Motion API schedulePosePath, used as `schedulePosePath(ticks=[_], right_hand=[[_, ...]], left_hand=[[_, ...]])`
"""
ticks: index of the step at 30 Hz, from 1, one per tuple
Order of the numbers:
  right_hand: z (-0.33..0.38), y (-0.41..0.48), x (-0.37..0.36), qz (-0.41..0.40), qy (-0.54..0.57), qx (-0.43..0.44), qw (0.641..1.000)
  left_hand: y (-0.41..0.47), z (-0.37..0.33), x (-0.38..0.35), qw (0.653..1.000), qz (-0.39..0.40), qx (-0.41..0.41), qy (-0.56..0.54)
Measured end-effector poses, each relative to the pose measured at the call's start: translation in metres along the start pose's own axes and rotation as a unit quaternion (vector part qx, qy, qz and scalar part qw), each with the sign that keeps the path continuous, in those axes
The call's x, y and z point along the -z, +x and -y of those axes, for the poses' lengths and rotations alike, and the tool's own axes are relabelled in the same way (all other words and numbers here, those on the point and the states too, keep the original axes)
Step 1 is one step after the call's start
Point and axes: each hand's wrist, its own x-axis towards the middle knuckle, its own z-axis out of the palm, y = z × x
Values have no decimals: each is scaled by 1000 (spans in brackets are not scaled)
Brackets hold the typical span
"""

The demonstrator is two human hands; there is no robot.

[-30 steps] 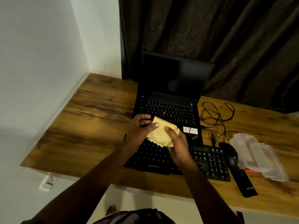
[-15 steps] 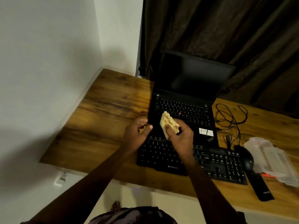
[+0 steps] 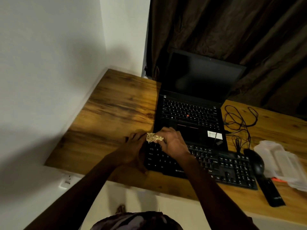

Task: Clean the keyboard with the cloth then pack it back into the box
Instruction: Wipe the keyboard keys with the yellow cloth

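Head view: the right hand (image 3: 172, 144) is closed around a crumpled yellow cloth (image 3: 154, 137). Its fingers are curled over the wad and pinch it, so only a frayed bunch sticks out on the left side of the fist. The fist is low over the far left corner of the black keyboard (image 3: 224, 166), knuckles up. The cloth is at the top row of keys, but whether it touches them cannot be told. The right forearm runs up from the lower right and crosses the keyboard's near edge.

The left hand (image 3: 134, 150) spans the keyboard's left end. Its fingers reach over the far corner and its thumb lies along the near edge, so it grips that end. The left forearm comes in from the lower left at a slant.

The keyboard lies flat along the near edge of the wooden desk (image 3: 116, 110), its far edge touching the front of an open laptop (image 3: 191, 113) with a dark screen. A black mouse (image 3: 255, 161) sits just beside the keyboard's right end, with loose black cables (image 3: 239, 120) behind it. A clear plastic container (image 3: 279, 161) and a flat black bar (image 3: 270, 191) lie further right. A dark curtain (image 3: 232, 30) hangs behind the desk.
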Motion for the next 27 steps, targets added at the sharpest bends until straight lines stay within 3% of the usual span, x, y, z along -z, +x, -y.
schedulePosePath(ticks=[7, 12, 17, 20, 24, 27], right_hand=[[2, 0, 6, 32, -18, -23, 999], [10, -6, 3, 59, -109, -103, 987], [30, -12, -9, 32, -78, -109, 990], [23, -18, -6, 29, -60, -131, 989], [10, -24, 3, 55, -123, -192, 972], [15, -22, 2, 43, -126, -180, 975]], left_hand=[[4, 1, -1, 999, -12, -2, 31], [1, -6, 0, 999, -14, 10, 39], [2, -7, 3, 998, 4, 17, 57], [3, -9, 4, 999, -1, 18, 41], [3, -8, 4, 1000, -3, 17, -4], [2, -11, 5, 1000, -1, 21, 3]])
